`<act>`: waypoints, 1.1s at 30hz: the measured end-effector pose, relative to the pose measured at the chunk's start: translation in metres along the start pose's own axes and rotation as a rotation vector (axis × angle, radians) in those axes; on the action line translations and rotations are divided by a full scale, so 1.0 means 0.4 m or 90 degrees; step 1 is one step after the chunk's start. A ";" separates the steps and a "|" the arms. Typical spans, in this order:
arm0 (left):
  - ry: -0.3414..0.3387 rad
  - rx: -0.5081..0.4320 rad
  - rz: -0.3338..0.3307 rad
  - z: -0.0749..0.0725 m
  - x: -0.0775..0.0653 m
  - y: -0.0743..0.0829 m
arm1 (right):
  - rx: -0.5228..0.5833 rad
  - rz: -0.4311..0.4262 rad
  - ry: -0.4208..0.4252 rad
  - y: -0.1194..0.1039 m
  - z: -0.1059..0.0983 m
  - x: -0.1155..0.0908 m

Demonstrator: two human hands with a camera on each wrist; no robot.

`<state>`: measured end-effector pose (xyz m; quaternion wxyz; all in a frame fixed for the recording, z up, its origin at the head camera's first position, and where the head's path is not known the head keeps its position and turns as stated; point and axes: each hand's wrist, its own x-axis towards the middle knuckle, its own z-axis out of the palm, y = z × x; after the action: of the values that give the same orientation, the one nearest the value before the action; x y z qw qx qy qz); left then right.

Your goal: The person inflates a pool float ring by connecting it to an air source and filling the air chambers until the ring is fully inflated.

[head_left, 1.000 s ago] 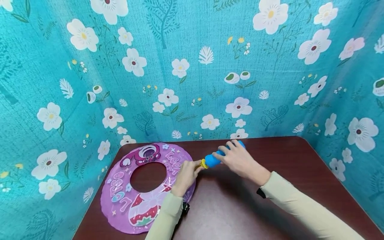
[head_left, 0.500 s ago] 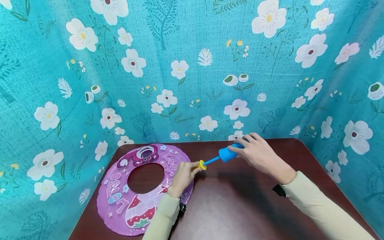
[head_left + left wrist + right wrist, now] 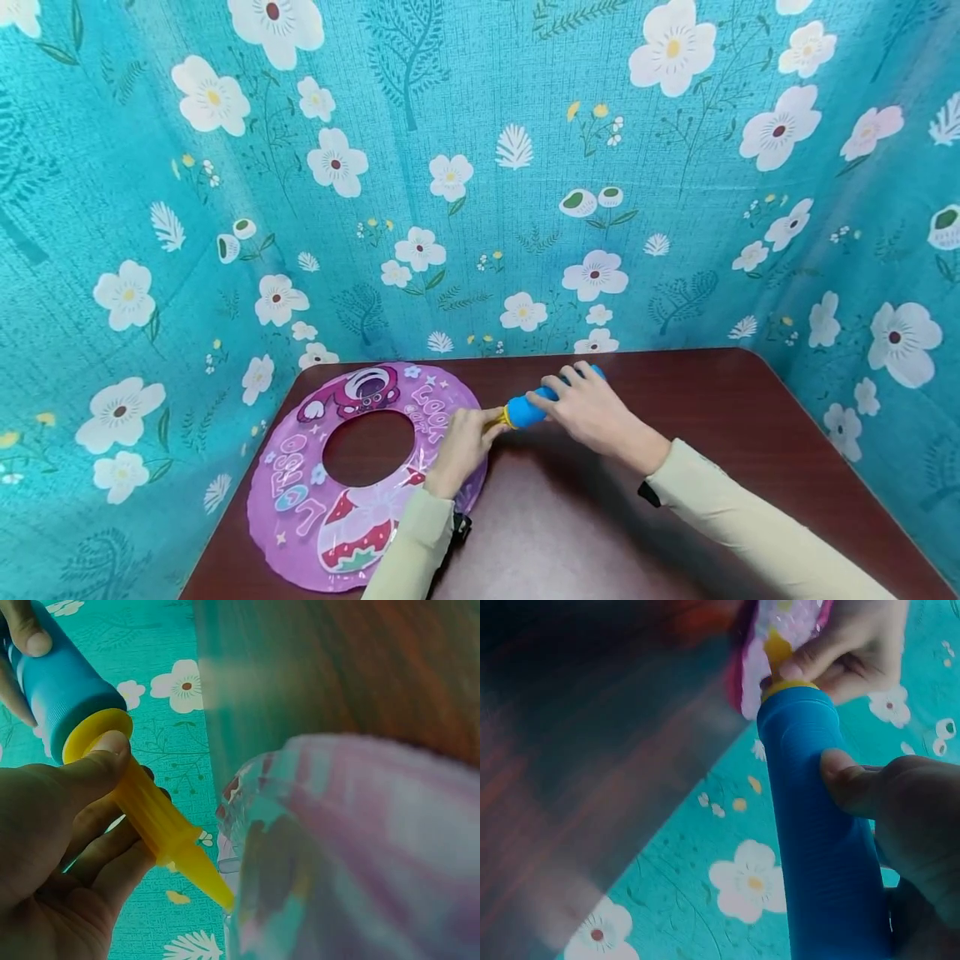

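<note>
The left hand (image 3: 459, 446) pinches the yellow nozzle (image 3: 154, 821) of a pump, thumb up against its round flange; the right hand (image 3: 592, 417) grips the blue barrel (image 3: 817, 825), fingers wrapped over its far side and thumb along the near one. Barrel and flange meet end to end – the pump slants from the left hand toward the far right, above the table (image 3: 750, 442); the nozzle's tapered tip reaches the right edge of a purple swim ring (image 3: 288, 533), though I cannot tell whether it sits inside a valve. The ring lies on the left part of the table, printed with a strawberry at its near side and a pink character at its far side; the left sleeve (image 3: 412, 542) passes over its near right part. The right sleeve (image 3: 750, 517) comes in from the near right; teal flowered cloth (image 3: 480, 208) hangs left, right and beyond the table.
</note>
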<state>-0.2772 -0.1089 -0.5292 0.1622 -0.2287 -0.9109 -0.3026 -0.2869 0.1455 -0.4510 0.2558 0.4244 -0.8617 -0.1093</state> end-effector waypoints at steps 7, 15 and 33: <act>-0.013 0.002 0.003 0.002 -0.004 0.004 | 0.017 0.014 0.013 0.039 -0.016 -0.044; -0.004 0.015 -0.004 -0.002 -0.001 0.004 | 0.018 0.026 0.047 0.134 -0.090 -0.104; -0.016 0.034 0.017 0.007 0.004 -0.008 | 0.012 -0.001 0.024 -0.002 0.018 -0.022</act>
<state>-0.2807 -0.1087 -0.5322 0.1608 -0.2399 -0.9177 -0.2728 -0.2858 0.1518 -0.4605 0.2678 0.4291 -0.8576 -0.0937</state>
